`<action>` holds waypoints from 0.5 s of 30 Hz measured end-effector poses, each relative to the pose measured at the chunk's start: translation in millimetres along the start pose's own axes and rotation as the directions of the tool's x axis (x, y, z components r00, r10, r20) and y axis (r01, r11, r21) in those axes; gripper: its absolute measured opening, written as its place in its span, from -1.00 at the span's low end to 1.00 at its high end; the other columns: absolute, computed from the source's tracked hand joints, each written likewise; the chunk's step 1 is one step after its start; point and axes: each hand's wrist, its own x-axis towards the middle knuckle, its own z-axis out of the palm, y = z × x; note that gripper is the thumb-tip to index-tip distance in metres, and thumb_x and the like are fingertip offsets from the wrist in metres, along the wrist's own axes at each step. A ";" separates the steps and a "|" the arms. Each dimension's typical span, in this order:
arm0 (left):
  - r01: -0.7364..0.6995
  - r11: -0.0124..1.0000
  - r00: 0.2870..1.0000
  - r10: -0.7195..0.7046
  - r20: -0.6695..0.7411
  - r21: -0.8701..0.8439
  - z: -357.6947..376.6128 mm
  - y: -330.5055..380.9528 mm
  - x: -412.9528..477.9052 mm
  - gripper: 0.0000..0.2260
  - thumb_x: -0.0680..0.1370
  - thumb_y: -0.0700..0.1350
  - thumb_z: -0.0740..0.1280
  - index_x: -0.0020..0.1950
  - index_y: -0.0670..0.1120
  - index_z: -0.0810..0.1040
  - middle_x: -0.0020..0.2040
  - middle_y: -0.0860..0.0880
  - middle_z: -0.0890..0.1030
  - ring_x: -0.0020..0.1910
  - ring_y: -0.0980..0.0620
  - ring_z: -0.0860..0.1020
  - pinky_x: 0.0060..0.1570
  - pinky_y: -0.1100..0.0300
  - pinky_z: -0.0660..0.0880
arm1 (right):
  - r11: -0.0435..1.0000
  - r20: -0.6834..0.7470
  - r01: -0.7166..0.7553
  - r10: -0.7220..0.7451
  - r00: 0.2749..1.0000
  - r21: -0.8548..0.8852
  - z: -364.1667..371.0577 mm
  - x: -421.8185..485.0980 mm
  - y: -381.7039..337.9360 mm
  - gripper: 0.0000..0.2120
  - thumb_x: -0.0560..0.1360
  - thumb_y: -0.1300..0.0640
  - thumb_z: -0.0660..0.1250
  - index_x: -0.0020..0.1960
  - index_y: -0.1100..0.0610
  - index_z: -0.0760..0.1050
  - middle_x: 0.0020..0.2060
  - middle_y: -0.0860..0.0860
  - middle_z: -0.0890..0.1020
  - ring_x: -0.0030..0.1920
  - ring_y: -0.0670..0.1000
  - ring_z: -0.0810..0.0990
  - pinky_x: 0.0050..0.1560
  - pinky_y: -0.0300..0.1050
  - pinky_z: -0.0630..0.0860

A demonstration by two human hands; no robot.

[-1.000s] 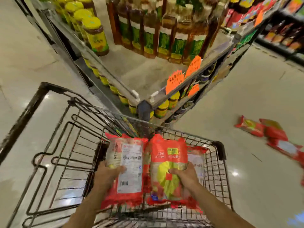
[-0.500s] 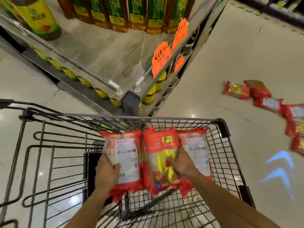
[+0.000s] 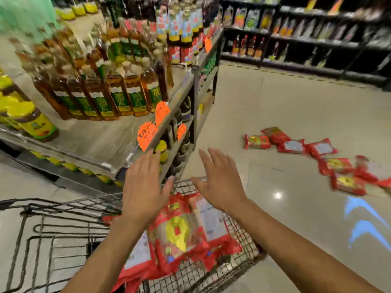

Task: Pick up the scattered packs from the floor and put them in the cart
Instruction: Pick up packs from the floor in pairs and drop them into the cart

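Above the front end of the wire cart [image 3: 240,269], both hands hang with nothing in them: the left hand [image 3: 143,187] and the right hand [image 3: 219,183] are spread, fingers straight and apart, palms down, clear of the red packs [image 3: 182,231] that lie heaped in the basket below. More floor packs [image 3: 321,151] lie scattered on the tiles, well apart from the cart on its right side. The step in hand, I judge, is to go for those; it would go best by stacking several flat, gripping the bundle at both ends, and swinging wide of the shelf [image 3: 95,142] just beside the cart. Writing is poor: the orange price tags [image 3: 146,137] carry dark handwritten marks too blurred to read, the packs show a yellow emblem and white printed panels, and the bottles [image 3: 118,96] wear green labels, none legible.
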 end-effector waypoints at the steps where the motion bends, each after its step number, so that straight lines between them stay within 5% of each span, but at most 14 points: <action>1: -0.039 0.999 0.999 0.040 -0.037 0.016 -18.9 31.5 2.7 -0.32 0.55 0.21 0.24 0.56 -0.19 0.33 0.52 -0.21 0.41 0.47 -0.24 0.39 0.43 -0.20 0.37 | 1.000 -0.045 -0.009 0.009 0.999 -0.008 -27.3 -10.0 12.9 -0.19 0.50 -0.34 -0.04 0.64 0.06 0.15 0.59 0.21 0.27 0.59 0.22 0.21 0.56 0.23 0.11; 7: -0.167 0.979 0.974 0.183 -0.137 0.117 -62.1 192.3 -15.4 -0.34 0.54 0.22 0.18 0.53 -0.15 0.38 0.49 -0.19 0.44 0.46 -0.23 0.40 0.44 -0.18 0.32 | 0.995 -0.286 -0.070 0.049 0.957 -0.064 -139.5 -87.5 120.5 -0.25 0.54 -0.31 0.16 0.62 0.04 0.19 0.59 0.16 0.28 0.59 0.20 0.22 0.56 0.24 0.14; 15: -0.366 0.919 0.920 0.381 -0.094 0.145 -41.2 409.9 -55.1 -0.30 0.52 0.28 0.13 0.52 -0.14 0.41 0.49 -0.21 0.45 0.42 -0.28 0.42 0.40 -0.26 0.32 | 0.952 -0.343 -0.303 0.271 0.899 -0.042 -215.0 -231.7 303.6 -0.24 0.57 -0.32 0.17 0.65 -0.01 0.09 0.63 0.13 0.16 0.62 0.20 0.10 0.59 0.22 0.04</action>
